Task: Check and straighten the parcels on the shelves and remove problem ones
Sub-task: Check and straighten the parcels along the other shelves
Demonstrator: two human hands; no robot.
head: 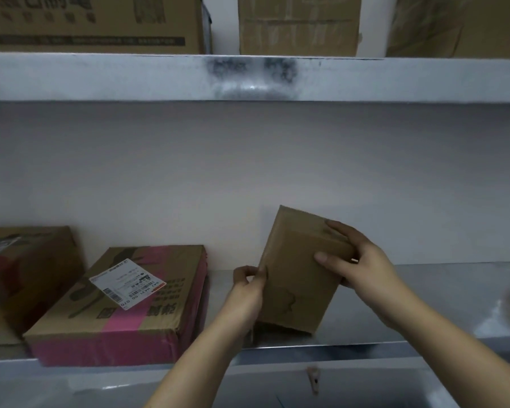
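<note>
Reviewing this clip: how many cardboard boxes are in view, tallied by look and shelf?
Plain brown box, gripped by left hand and right hand: 1
Pink-taped box with shipping label: 1
Red-printed box at far left: 1
Upper shelf, printed carton, middle carton, right carton: 3
Total: 6

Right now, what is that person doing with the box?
A person is checking parcels on a shelf. Both hands hold a small box, tilted above the shelf: the left hand pinches its left edge and the right hand grips its right side. To its left a pink box with a label lies flat. Bigger boxes stand on the shelf above.
</note>
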